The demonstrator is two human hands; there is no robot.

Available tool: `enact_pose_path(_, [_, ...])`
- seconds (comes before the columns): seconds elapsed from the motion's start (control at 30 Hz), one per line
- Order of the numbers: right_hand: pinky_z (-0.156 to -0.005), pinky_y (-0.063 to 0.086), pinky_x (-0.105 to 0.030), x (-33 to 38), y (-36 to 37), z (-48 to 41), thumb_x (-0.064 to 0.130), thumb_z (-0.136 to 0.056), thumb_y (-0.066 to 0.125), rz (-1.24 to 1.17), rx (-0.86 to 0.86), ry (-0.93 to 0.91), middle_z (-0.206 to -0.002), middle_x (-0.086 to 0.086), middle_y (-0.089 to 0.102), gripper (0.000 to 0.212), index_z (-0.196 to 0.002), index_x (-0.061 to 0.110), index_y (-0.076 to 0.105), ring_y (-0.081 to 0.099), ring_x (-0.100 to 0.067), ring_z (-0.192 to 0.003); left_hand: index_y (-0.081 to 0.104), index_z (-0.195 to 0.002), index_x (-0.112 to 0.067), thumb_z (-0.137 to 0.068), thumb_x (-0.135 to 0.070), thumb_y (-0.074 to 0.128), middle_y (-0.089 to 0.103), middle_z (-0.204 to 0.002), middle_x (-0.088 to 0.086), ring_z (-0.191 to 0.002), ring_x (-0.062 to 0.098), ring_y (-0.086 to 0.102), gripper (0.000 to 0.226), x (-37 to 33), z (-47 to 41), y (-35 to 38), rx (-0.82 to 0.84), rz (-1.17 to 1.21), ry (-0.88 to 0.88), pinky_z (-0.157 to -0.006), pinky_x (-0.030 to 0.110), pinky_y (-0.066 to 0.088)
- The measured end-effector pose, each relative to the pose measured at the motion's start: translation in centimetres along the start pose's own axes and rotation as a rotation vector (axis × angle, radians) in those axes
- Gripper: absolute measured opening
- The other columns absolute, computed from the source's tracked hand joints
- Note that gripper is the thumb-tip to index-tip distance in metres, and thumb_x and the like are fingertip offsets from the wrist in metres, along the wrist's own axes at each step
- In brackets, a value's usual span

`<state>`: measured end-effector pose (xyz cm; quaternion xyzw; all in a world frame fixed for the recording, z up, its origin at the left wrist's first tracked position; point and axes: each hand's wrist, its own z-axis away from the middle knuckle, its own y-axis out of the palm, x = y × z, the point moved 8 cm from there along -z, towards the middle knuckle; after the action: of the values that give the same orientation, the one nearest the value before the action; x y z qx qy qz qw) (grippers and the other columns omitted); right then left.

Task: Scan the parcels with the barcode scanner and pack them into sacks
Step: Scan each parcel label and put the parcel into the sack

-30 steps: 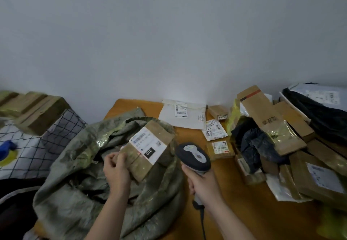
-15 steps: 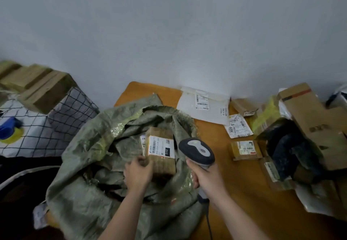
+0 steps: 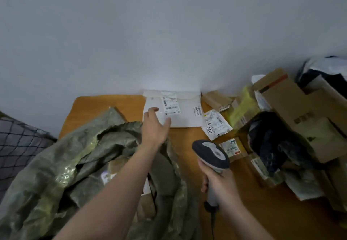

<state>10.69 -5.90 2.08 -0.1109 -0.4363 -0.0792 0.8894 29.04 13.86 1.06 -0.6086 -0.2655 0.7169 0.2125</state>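
Observation:
My left hand (image 3: 155, 125) stretches forward with open fingers over the near left corner of a flat white mailer (image 3: 185, 111) that lies at the table's back edge by the wall. My right hand (image 3: 218, 182) grips the handle of the grey barcode scanner (image 3: 211, 153), its head pointing up and away. A green woven sack (image 3: 71, 166) lies open on the left of the table. Inside it I see a brown parcel with a white label (image 3: 112, 170), partly hidden by my left forearm.
Small labelled parcels (image 3: 215, 125) (image 3: 232, 148) lie right of the mailer on the orange table (image 3: 105, 104). A heap of cardboard boxes (image 3: 293, 104) and dark bags (image 3: 270, 138) fills the right side. A grid-patterned cloth (image 3: 20, 138) sits at the left.
My left hand has let go of the brown parcel, which now lies inside the sack, and has moved forward to the white mailer. The scanner stays in my right hand.

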Motion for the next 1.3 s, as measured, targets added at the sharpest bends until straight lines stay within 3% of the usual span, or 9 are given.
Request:
enact_pose_path(0.17, [-0.057,0.048,-0.033,-1.7,-1.2,-1.4,0.025,-0.092,0.074,-0.073,-0.045,0.039,-0.061,-0.014,0.053,0.033,-0.068,0.005,0.063,0.054,-0.024,-0.054,0.052,-0.135,-0.019,-0.086,-0.058,0.067,0.051,-0.141,0.017,-0.128,0.038,0.05,0.064,6.0,-7.1,6.3,0.264,-0.184,-0.361,-0.105,0.049,0.048])
enact_pose_path(0.3, [-0.062,0.051,-0.038,-3.1,-1.8,-2.3,0.026,-0.094,0.072,-0.053,-0.06,0.093,-0.053,-0.012,0.051,0.045,-0.055,0.009,0.057,0.054,-0.024,-0.05,0.042,-0.143,-0.014,-0.083,-0.056,0.069,0.047,-0.146,0.019,-0.137,0.042,0.041,0.078,9.3,-8.7,7.2,0.231,-0.248,-0.472,-0.104,0.052,0.047])
enact_pose_path(0.4, [-0.064,0.051,-0.039,-3.9,-2.4,-2.5,0.025,-0.095,0.071,-0.046,-0.06,0.101,-0.053,-0.011,0.051,0.046,-0.054,0.01,0.057,0.053,-0.024,-0.05,0.05,-0.135,-0.014,-0.084,-0.042,0.075,0.053,-0.141,0.017,-0.135,0.039,0.045,0.064,9.7,-8.9,6.7,0.18,-0.311,-0.46,-0.103,0.045,0.045])
enact_pose_path(0.63, [-0.059,0.049,-0.034,-4.5,-3.9,-1.6,0.021,-0.095,0.07,-0.085,-0.071,0.125,-0.054,-0.012,0.05,0.039,-0.065,-0.002,0.061,0.051,-0.022,-0.049,0.062,-0.124,-0.007,-0.069,-0.019,0.093,0.07,-0.119,0.006,-0.108,0.031,0.067,0.064,11.3,-6.8,6.8,0.071,0.215,-0.641,-0.091,0.04,0.057])
enact_pose_path(0.7, [-0.059,0.048,-0.035,-4.3,-4.2,-0.9,0.02,-0.095,0.071,-0.093,-0.085,0.108,-0.056,-0.012,0.051,0.033,-0.084,-0.01,0.064,0.051,-0.023,-0.05,0.068,-0.117,-0.008,-0.075,-0.014,0.088,0.072,-0.116,0.008,-0.103,0.032,0.069,0.047,10.2,-5.9,6.9,0.099,0.366,-0.628,-0.094,0.045,0.059])
enact_pose_path(0.8, [-0.055,0.047,-0.032,-4.0,-4.5,0.5,0.024,-0.094,0.072,-0.08,-0.095,0.099,-0.059,-0.012,0.053,0.034,-0.086,-0.008,0.065,0.053,-0.023,-0.051,0.064,-0.116,-0.014,-0.088,-0.013,0.077,0.07,-0.115,0.007,-0.103,0.03,0.067,0.031,6.2,-4.3,4.9,0.086,0.484,-0.482,-0.094,0.045,0.058])
enact_pose_path(0.97, [-0.061,0.049,-0.035,-3.1,-4.3,3.0,0.034,-0.092,0.073,-0.027,-0.04,0.056,-0.058,-0.01,0.056,0.041,-0.086,-0.006,0.068,0.057,-0.022,-0.053,0.049,-0.119,-0.016,-0.1,-0.008,0.059,0.062,-0.103,-0.003,-0.086,0.014,0.062,0.022,-1.3,0.6,-0.4,0.048,0.525,-0.223,-0.064,0.028,0.053])
enact_pose_path(1.1, [-0.059,0.046,-0.036,-2.2,-4.3,5.7,0.026,-0.091,0.075,-0.085,0.024,0.012,-0.058,-0.009,0.054,0.027,-0.08,0.003,0.068,0.052,-0.022,-0.052,0.052,-0.116,-0.016,-0.099,-0.004,0.057,0.065,-0.111,0.002,-0.098,0.022,0.067,0.021,-3.4,6.5,-4.3,0.018,0.502,-0.087,-0.082,0.043,0.06])
enact_pose_path(1.3, [-0.054,0.043,-0.03,-1.0,-5.8,9.8,0.025,-0.093,0.073,-0.095,0.147,-0.099,-0.054,-0.006,0.05,0.032,-0.067,0.011,0.06,0.049,-0.018,-0.049,0.061,-0.11,-0.037,-0.099,0.003,0.056,0.071,-0.11,-0.008,-0.098,0.011,0.071,0.042,-4.2,16.7,-6.5,-0.048,0.673,-0.114,-0.08,0.032,0.058])
